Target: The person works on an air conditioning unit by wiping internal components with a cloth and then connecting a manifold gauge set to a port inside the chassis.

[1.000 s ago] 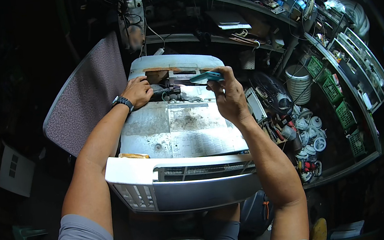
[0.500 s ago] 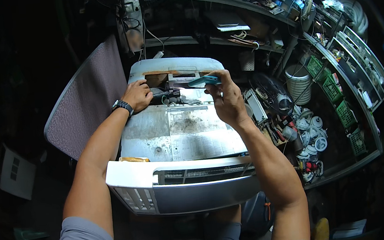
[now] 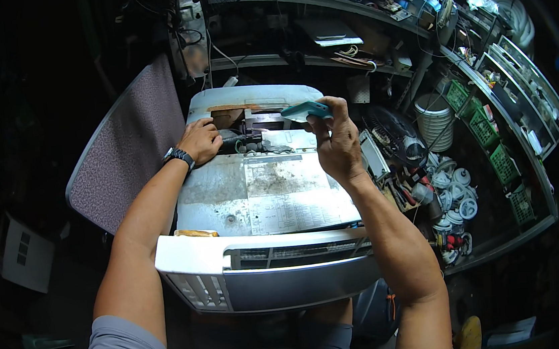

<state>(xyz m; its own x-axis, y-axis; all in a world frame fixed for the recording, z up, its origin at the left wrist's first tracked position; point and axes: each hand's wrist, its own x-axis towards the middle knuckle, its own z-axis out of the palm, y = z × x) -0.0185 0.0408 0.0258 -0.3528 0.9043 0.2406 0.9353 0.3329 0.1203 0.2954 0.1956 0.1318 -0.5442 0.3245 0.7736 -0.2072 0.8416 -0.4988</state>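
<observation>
A worn white air conditioner (image 3: 281, 188) lies before me, its grille and silver panel facing me. A rust-streaked strip borders an opening near its far end, where dark parts and tubes (image 3: 249, 144) show. My left hand (image 3: 201, 140), with a watch at the wrist, rests on the opening's left edge, fingers bent and slightly apart. Above the opening's right side, my right hand (image 3: 337, 143) grips a thin teal phone (image 3: 302, 112), held tilted. A stained printed sheet (image 3: 283, 211) covers part of the top; a small orange-brown item (image 3: 194, 232) sits behind the front's left corner.
A speckled board (image 3: 125, 149) stands left, a white box (image 3: 24, 253) beyond. Cluttered shelving (image 3: 322, 57) runs behind. At right are a fan (image 3: 393, 136), white bucket (image 3: 435, 122), several white round parts (image 3: 455, 194), tools and green baskets (image 3: 504, 163) beside glass cases (image 3: 531, 96).
The view has shifted slightly, so the unit appears a little lower. My right hand and the phone have moved slightly right since half a second ago; my left hand stays at the edge.
</observation>
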